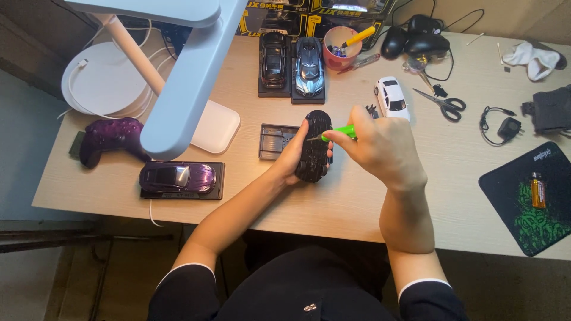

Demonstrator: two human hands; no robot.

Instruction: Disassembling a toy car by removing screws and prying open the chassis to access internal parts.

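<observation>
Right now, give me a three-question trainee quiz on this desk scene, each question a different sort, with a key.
1. True or false: the black model car held by the left hand is turned underside up.
2. Which tool does the right hand hold against the car?
A. the scissors
B. a green-handled screwdriver
C. the yellow-handled tool in the pink cup
3. Fill in: the purple model car on its black base sits just below the purple ____.

Key: 1 true; 2 B; 3 game controller.
</observation>
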